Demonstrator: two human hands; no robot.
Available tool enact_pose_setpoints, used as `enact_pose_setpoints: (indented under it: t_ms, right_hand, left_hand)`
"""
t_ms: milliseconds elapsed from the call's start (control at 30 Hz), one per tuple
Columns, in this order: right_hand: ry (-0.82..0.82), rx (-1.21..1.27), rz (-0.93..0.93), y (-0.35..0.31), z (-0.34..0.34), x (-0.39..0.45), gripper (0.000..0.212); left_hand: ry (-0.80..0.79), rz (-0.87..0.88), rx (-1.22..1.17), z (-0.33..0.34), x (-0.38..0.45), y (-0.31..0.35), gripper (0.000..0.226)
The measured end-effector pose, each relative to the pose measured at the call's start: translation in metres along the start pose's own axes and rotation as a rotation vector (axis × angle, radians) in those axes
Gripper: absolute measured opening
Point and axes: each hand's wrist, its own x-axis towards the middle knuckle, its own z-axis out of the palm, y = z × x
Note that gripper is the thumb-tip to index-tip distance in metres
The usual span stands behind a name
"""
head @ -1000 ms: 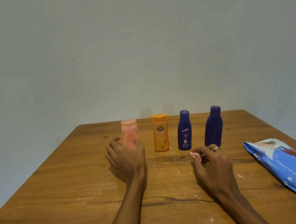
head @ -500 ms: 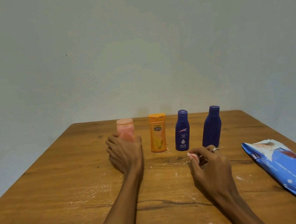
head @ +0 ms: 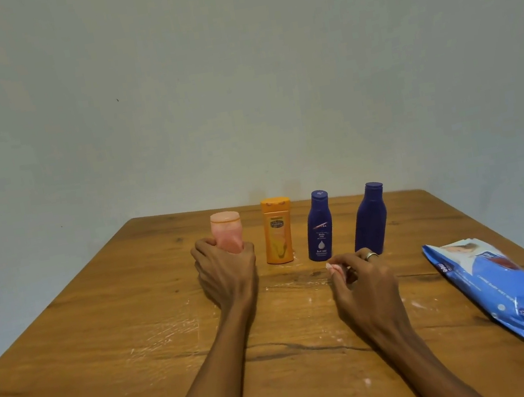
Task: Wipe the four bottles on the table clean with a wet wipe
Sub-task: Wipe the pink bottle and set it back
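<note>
Several bottles stand in a row near the far edge of the wooden table (head: 110,376). From left to right they are a pink bottle (head: 226,231), an orange bottle (head: 277,230), a labelled dark blue bottle (head: 318,225) and a plain dark blue bottle (head: 369,217). My left hand (head: 226,272) is wrapped around the lower part of the pink bottle, which is upright. My right hand (head: 364,280) rests on the table in front of the blue bottles, pinching a small crumpled wet wipe (head: 335,269) between its fingertips.
A blue pack of wet wipes (head: 515,288) lies flat at the right edge of the table. A plain wall rises behind the table. White scratch marks streak the wood between my arms.
My left hand has closed its fingers around the pink bottle's base. My right hand with the wipe has stayed nearly still.
</note>
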Motion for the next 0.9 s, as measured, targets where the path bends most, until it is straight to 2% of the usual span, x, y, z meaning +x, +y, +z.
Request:
enact_pose_setpoints:
  t_ms: [200, 467, 567, 700, 767, 900]
  right_hand:
    - [0.008, 0.01, -0.015, -0.001, 0.0, 0.0, 0.017]
    - [0.02, 0.04, -0.017, -0.008, -0.006, -0.007, 0.019]
    - [0.028, 0.081, -0.019, -0.011, -0.01, -0.012, 0.02]
    - [0.051, 0.145, -0.031, -0.019, -0.018, -0.022, 0.021]
    - [0.073, 0.186, -0.06, -0.024, -0.024, -0.027, 0.023]
    - [0.067, 0.225, -0.081, -0.032, -0.031, -0.036, 0.031]
  left_hand:
    - [-0.034, 0.061, -0.066, -0.017, -0.026, 0.009, 0.066]
    - [-0.156, 0.11, -0.222, -0.039, -0.073, 0.026, 0.064]
    - [-0.294, 0.025, -0.392, -0.039, -0.086, 0.027, 0.055]
    - [-0.62, -0.19, -0.71, -0.041, -0.095, 0.031, 0.041]
    - [-0.766, -0.309, -0.812, -0.043, -0.096, 0.032, 0.046]
    - [-0.857, -0.472, -0.935, -0.048, -0.095, 0.03, 0.036]
